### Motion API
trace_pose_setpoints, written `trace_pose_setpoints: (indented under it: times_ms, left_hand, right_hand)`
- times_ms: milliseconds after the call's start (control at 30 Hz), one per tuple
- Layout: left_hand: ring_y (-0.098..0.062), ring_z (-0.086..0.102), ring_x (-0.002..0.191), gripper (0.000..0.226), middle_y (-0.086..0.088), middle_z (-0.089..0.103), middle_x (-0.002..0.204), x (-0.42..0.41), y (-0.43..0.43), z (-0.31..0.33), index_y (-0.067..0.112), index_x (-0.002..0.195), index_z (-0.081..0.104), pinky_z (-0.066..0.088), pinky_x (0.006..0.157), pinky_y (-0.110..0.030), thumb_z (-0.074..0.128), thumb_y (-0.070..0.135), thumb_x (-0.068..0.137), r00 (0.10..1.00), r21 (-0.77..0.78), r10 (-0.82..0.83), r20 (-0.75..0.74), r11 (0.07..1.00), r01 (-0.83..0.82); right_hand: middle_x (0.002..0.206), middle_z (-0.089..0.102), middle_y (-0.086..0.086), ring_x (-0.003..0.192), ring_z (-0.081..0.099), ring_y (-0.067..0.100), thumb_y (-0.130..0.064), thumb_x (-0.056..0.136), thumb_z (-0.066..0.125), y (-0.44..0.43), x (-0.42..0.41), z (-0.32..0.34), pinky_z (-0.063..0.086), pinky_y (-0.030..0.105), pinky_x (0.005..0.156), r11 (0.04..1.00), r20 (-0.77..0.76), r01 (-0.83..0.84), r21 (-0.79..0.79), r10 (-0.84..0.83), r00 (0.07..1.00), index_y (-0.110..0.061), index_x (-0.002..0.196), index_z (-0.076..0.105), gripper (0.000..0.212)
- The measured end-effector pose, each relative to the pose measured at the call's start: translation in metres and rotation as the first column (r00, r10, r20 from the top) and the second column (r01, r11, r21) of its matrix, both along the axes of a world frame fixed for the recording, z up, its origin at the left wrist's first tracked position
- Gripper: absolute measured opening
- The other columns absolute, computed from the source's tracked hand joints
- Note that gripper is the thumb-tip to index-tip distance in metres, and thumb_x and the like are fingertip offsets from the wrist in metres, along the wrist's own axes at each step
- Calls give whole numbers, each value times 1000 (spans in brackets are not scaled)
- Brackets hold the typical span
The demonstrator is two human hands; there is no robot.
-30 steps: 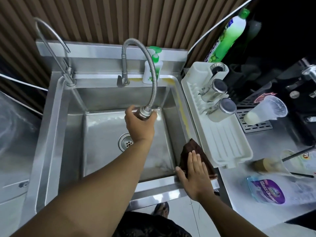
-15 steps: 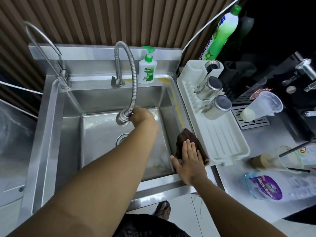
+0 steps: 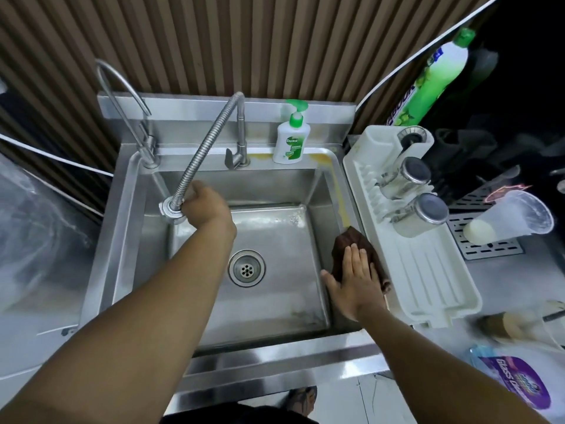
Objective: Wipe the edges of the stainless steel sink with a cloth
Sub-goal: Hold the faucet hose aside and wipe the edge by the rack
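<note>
The right hand [image 3: 356,278] presses flat, fingers straight, on the brown cloth [image 3: 351,243] lying on the sink [image 3: 122,228]'s right edge. The left hand [image 3: 205,206] grips the flexible faucet hose [image 3: 195,166] near its nozzle.

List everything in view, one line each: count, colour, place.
sink: 1, stainless steel, centre
cloth: 1, dark brown, on the sink's right edge
faucet hose: 1, silver, from back ledge, bent left
gooseneck tap: 1, silver, back-left corner
soap bottle: 1, white with green pump, back ledge
drain: 1, silver, basin floor
drying rack: 1, white, right of sink
steel containers: 2, silver, lying in the rack
tall bottle: 1, green, behind the rack
plastic cup: 1, clear, on its side, far right
cleaner pouch: 1, purple label, lower right
left hand: 1, grips the hose end
right hand: 1, flat on the cloth
</note>
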State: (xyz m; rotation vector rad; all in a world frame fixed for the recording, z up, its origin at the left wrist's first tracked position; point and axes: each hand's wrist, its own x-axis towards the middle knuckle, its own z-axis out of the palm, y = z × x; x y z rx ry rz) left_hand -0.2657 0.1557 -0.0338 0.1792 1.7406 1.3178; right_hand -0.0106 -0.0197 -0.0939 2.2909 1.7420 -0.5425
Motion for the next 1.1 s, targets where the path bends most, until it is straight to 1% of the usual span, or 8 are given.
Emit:
trace_pose_setpoints:
  times_ms: [67, 133, 267, 333, 500, 700, 933, 1100]
  left_hand:
    - [-40, 68, 101, 40, -16, 69, 98, -1, -2, -2, 17, 88, 63, 53, 81, -47, 47, 51, 75, 999, 54, 1, -38, 999, 1]
    - [-37, 68, 90, 18, -10, 70, 93, 3, -3, -1, 23, 77, 56, 55, 82, -49, 51, 41, 80, 990, 73, -82, -113, 993, 91]
    - [-26, 60, 98, 27, -2, 63, 109, 15, -3, 4, 12, 117, 59, 47, 83, -32, 55, 26, 94, 924, 69, -312, -220, 940, 334]
    - [-27, 61, 101, 31, -4, 63, 112, 20, 7, 4, 11, 121, 55, 44, 80, -30, 57, 25, 95, 885, 75, -377, -272, 909, 410]
    - [-32, 59, 116, 48, -15, 55, 133, 37, 48, 13, 9, 134, 50, 48, 99, -41, 62, 28, 92, 783, 46, -442, -438, 858, 511]
    - [-26, 42, 141, 64, -8, 35, 159, 48, 102, 26, 11, 155, 30, 34, 112, -33, 54, 31, 100, 723, 57, -442, -530, 833, 551]
    - [-30, 63, 116, 55, -1, 62, 134, 53, 124, 0, 26, 137, 46, 49, 102, -47, 42, 49, 87, 745, 4, -457, -486, 851, 525]
    - [-35, 66, 107, 50, -4, 65, 127, 57, 138, -9, 27, 130, 44, 49, 100, -51, 34, 49, 86, 740, -60, -460, -490, 865, 498]
  right_hand:
    - [167, -18, 3, 153, -19, 18, -72, 95, 14, 14, 1, 0, -5, 37, 123, 1000, -4, -7, 1, 7, 1000, -12, 159, -13, 92]
    - [168, -17, 2, 154, -18, 18, -77, 88, 8, 17, 0, 0, -4, 38, 123, 1000, 6, -5, 6, 5, 1000, -13, 159, -12, 98]
    - [168, -15, 3, 155, -14, 19, -87, 65, -25, -5, -11, -1, -1, 40, 124, 999, 23, 44, 27, -45, 999, -13, 159, -12, 120]
    - [168, -14, 3, 155, -14, 19, -86, 65, -27, -21, -17, -4, -1, 40, 124, 997, 24, 77, 29, -77, 997, -13, 157, -15, 118]
    - [166, -18, 1, 148, -23, 12, -81, 79, -5, -37, -24, 0, -7, 37, 122, 992, 0, 126, 9, -126, 992, -17, 156, -18, 101]
    - [167, -19, 3, 153, -19, 17, -79, 76, -4, -20, -21, -2, -5, 38, 124, 993, 34, 119, -9, -119, 992, -13, 158, -15, 106]
    - [165, -25, 2, 152, -23, 17, -79, 75, 0, 32, -6, -5, -6, 41, 123, 998, -4, 59, -18, -59, 998, -14, 157, -19, 106]
    - [164, -29, 1, 151, -26, 17, -66, 97, 25, 63, -3, -2, -5, 41, 123, 1000, 12, 4, -29, -4, 1000, -14, 156, -22, 92]
